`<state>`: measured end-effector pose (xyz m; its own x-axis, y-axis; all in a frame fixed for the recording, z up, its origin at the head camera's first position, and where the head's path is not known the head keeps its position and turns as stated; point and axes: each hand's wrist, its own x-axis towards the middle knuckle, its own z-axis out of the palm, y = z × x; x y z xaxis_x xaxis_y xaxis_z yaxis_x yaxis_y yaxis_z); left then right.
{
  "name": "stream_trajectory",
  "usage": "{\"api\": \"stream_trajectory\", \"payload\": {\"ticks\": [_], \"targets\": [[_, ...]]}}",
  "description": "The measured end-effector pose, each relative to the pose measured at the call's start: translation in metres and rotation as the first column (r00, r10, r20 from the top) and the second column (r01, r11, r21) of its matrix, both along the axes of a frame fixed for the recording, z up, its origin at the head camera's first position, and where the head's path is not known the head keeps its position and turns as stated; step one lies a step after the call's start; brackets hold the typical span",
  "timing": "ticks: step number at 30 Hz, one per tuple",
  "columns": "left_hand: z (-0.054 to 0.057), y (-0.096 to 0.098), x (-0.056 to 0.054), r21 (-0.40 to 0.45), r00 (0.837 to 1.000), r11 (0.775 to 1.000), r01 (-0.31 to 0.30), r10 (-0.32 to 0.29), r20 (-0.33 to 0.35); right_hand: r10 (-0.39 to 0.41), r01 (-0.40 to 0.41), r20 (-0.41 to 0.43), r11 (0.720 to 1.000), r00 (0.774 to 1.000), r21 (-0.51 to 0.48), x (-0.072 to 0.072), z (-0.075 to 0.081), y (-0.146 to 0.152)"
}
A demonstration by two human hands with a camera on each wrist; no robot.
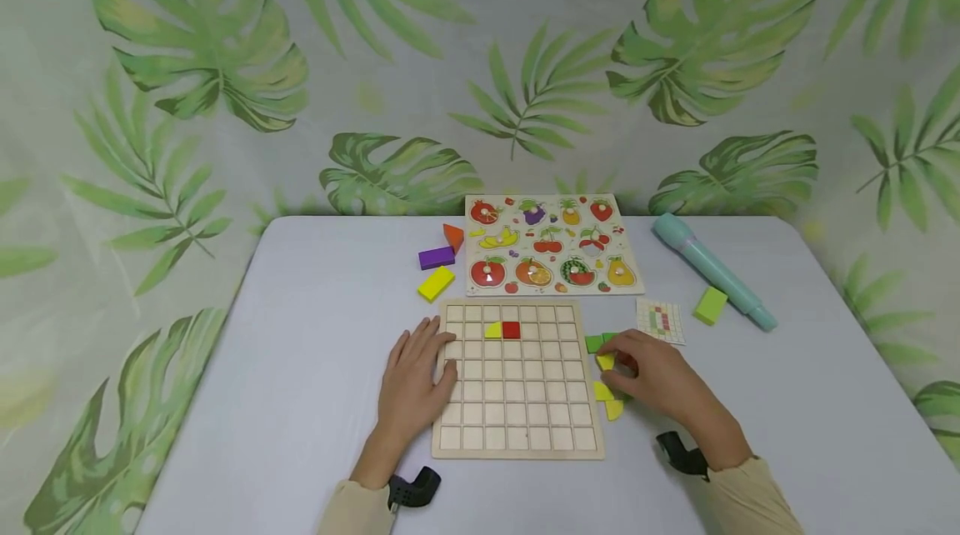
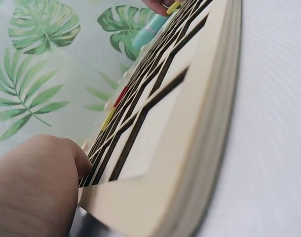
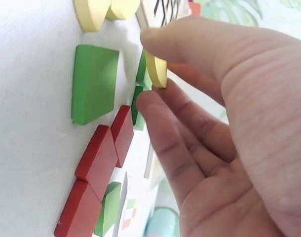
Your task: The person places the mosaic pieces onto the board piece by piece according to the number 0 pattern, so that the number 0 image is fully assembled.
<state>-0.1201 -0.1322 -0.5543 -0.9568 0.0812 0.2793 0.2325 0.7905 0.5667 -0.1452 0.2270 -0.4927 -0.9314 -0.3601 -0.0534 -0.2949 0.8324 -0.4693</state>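
Note:
A square wooden grid board (image 1: pixel 517 451) lies in front of me, with a yellow quarter-round tile (image 1: pixel 492 331) beside a red square tile (image 1: pixel 511 330) in its second row. My left hand (image 1: pixel 415 385) rests on the board's left edge, fingers over the rim. My right hand (image 1: pixel 654 372) is just right of the board and pinches another yellow rounded tile (image 3: pixel 158 72) between thumb and fingers. Around it lie more yellow tiles (image 1: pixel 614 410) and green tiles (image 1: pixel 594 344). In the right wrist view, red tiles (image 3: pixel 96 152) and a green tile (image 3: pixel 95 85) lie on the cloth; the hand hides these reds in the head view.
A fruit puzzle board (image 1: pixel 551 247) lies behind the grid. A small pattern card (image 1: pixel 660 320), a green block (image 1: pixel 710 305) and a teal microphone-shaped object (image 1: pixel 712 268) are at right. Purple (image 1: pixel 437 258), yellow (image 1: pixel 436 283) and orange blocks (image 1: pixel 453 237) lie back left.

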Motion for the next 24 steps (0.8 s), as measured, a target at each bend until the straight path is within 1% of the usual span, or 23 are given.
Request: {"api": "stream_trajectory", "payload": {"ticks": [3, 8, 13, 16, 19, 21, 24], "targets": [[0.0, 0.002, -0.002, 0.002, 1.0, 1.0, 0.004, -0.004, -0.003, -0.015, 0.015, -0.003, 0.999, 1.0, -0.039, -0.001, 0.0, 0.0], [-0.001, 0.006, -0.005, 0.01, 1.0, 1.0, 0.007, -0.007, -0.005, -0.006, 0.004, -0.028, 0.998, 1.0, -0.068, -0.004, 0.0, -0.002], [-0.001, 0.008, -0.009, 0.013, 0.999, 0.999, -0.043, 0.043, -0.014, 0.021, -0.026, -0.049, 0.994, 0.999, -0.104, -0.013, 0.004, -0.009], [-0.001, 0.009, -0.01, 0.02, 0.998, 0.998, -0.056, 0.056, 0.002, 0.032, -0.039, -0.062, 0.993, 0.998, -0.113, -0.017, 0.006, -0.013], [0.001, 0.01, -0.009, 0.025, 0.999, 0.999, -0.048, 0.048, 0.02, 0.026, -0.032, -0.053, 0.992, 0.998, -0.125, -0.019, 0.007, -0.018], [0.001, 0.009, -0.007, 0.02, 0.998, 0.998, -0.053, 0.052, 0.025, 0.019, -0.023, -0.034, 0.99, 0.999, -0.14, -0.02, 0.007, -0.023], [0.0, 0.009, -0.005, 0.01, 0.998, 0.998, -0.063, 0.063, 0.021, 0.025, -0.029, -0.033, 0.989, 0.999, -0.144, -0.022, 0.008, -0.029]]}}
